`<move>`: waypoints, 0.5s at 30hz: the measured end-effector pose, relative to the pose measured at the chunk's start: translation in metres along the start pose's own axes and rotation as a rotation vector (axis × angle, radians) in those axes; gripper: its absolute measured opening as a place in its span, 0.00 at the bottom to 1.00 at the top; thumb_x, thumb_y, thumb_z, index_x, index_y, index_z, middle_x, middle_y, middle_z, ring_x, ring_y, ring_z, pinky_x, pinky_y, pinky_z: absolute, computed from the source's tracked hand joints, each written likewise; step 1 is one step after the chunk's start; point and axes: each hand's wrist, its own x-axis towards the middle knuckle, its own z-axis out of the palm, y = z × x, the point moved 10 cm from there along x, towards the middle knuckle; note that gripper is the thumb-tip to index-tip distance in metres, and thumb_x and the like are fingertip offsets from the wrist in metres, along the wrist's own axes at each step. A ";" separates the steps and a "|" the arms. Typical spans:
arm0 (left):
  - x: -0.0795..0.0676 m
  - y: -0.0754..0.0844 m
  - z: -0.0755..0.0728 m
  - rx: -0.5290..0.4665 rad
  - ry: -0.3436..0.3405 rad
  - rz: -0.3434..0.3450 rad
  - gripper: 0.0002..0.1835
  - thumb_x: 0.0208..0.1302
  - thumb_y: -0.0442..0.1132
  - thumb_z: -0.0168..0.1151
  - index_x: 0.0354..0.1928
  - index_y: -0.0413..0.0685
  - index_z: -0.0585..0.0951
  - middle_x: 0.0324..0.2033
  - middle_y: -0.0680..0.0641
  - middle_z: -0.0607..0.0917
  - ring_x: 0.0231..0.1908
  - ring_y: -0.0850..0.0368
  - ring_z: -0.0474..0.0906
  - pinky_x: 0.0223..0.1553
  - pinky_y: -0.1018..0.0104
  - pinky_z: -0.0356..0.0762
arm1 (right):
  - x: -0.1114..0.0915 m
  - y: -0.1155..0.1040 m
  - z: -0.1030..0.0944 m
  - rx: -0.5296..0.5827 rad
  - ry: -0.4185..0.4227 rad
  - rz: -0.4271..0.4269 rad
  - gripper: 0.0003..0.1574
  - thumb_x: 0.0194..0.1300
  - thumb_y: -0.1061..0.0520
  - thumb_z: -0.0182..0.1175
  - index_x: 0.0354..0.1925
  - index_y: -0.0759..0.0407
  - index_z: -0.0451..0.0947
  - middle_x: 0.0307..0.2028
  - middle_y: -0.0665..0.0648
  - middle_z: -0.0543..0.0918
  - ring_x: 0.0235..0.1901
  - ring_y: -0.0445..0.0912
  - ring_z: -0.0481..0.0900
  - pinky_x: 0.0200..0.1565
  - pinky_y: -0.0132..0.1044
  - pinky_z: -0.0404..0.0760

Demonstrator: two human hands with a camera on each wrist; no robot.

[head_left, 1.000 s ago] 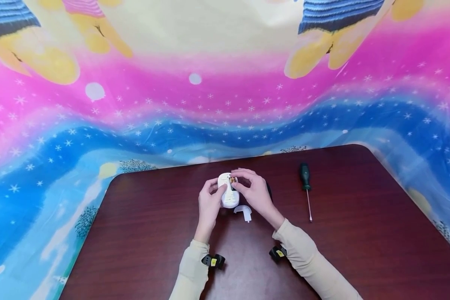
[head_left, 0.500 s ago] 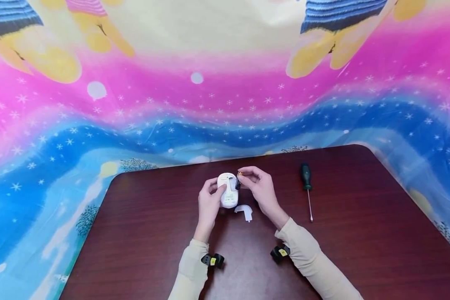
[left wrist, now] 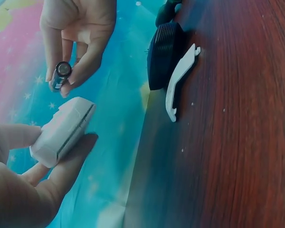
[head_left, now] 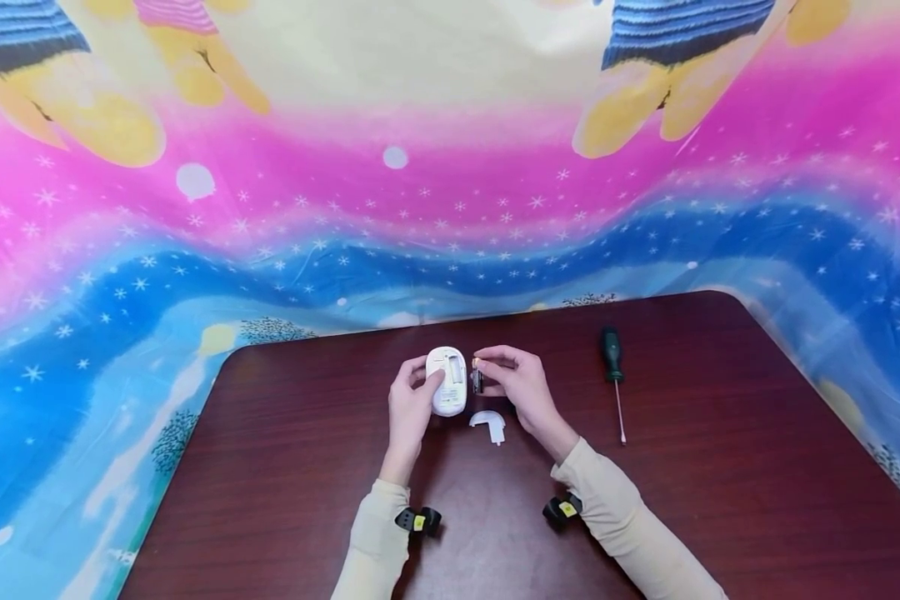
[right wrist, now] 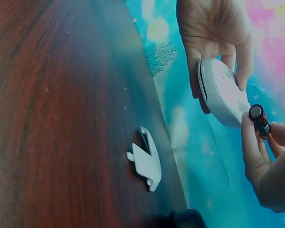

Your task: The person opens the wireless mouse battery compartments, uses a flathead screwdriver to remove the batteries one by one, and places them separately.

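My left hand (head_left: 408, 404) grips a white computer mouse (head_left: 450, 402) by its left side, underside turned up and its battery bay uncovered. Just right of it, my right hand (head_left: 527, 385) pinches a dark AA battery (head_left: 477, 379) with a copper-coloured end between thumb and fingers. In the left wrist view the battery (left wrist: 61, 76) is held apart from the mouse (left wrist: 66, 130), both above the table. From the right wrist, the battery (right wrist: 260, 119) overlaps the mouse's near edge. The white battery cover (head_left: 489, 423) lies on the table below the hands.
A green-handled screwdriver (head_left: 611, 357) lies to the right on the dark wooden table (head_left: 285, 467). A black ribbed object (left wrist: 164, 57) sits beyond the cover, mostly hidden by my right hand in the head view. A patterned cloth (head_left: 450, 208) hangs behind.
My right hand has lifted the battery out of the mouse and moved slightly right with it. The left hand has shifted the mouse a little left, and its bay now shows without the battery.
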 end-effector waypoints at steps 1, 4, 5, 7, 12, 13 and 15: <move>0.000 0.001 -0.001 0.004 0.004 0.011 0.17 0.64 0.31 0.68 0.55 0.36 0.83 0.40 0.37 0.88 0.39 0.51 0.82 0.37 0.70 0.77 | 0.000 0.002 0.001 -0.006 -0.005 0.011 0.18 0.68 0.69 0.65 0.53 0.80 0.79 0.39 0.59 0.88 0.33 0.41 0.85 0.33 0.40 0.88; 0.001 0.002 -0.005 0.003 0.005 0.032 0.17 0.64 0.29 0.68 0.55 0.35 0.83 0.40 0.36 0.87 0.40 0.47 0.82 0.39 0.69 0.77 | -0.001 0.009 0.004 -0.036 -0.020 0.040 0.19 0.68 0.68 0.65 0.54 0.79 0.79 0.40 0.61 0.89 0.33 0.41 0.86 0.33 0.40 0.88; 0.001 0.003 -0.006 0.005 0.006 0.038 0.17 0.64 0.29 0.68 0.55 0.34 0.82 0.41 0.35 0.87 0.40 0.47 0.82 0.39 0.69 0.77 | -0.001 0.011 0.005 -0.049 -0.025 0.050 0.19 0.68 0.68 0.65 0.54 0.79 0.79 0.40 0.62 0.89 0.33 0.41 0.86 0.33 0.40 0.88; 0.001 0.003 -0.009 0.007 0.010 0.041 0.18 0.63 0.28 0.68 0.55 0.34 0.82 0.41 0.35 0.87 0.39 0.49 0.81 0.39 0.70 0.76 | -0.002 0.015 0.006 -0.077 -0.034 0.067 0.19 0.68 0.67 0.65 0.54 0.78 0.79 0.41 0.63 0.89 0.32 0.40 0.86 0.33 0.39 0.88; 0.003 0.002 -0.015 0.001 0.014 0.032 0.18 0.64 0.28 0.68 0.56 0.34 0.81 0.43 0.34 0.86 0.37 0.56 0.79 0.38 0.71 0.76 | -0.004 0.024 0.012 -0.104 -0.065 0.098 0.18 0.70 0.68 0.62 0.55 0.79 0.78 0.45 0.71 0.87 0.32 0.42 0.87 0.33 0.38 0.88; 0.003 0.001 -0.016 -0.001 0.012 0.030 0.18 0.64 0.28 0.67 0.56 0.34 0.81 0.43 0.34 0.86 0.37 0.56 0.79 0.39 0.71 0.76 | -0.004 0.025 0.013 -0.104 -0.072 0.101 0.18 0.70 0.68 0.62 0.55 0.79 0.78 0.46 0.72 0.86 0.33 0.44 0.87 0.33 0.39 0.88; 0.005 0.000 -0.017 -0.003 0.006 0.027 0.18 0.65 0.28 0.67 0.57 0.34 0.81 0.45 0.34 0.86 0.38 0.55 0.80 0.40 0.71 0.76 | -0.005 0.027 0.015 -0.111 -0.084 0.108 0.18 0.71 0.69 0.61 0.55 0.79 0.78 0.47 0.75 0.85 0.34 0.45 0.88 0.34 0.40 0.88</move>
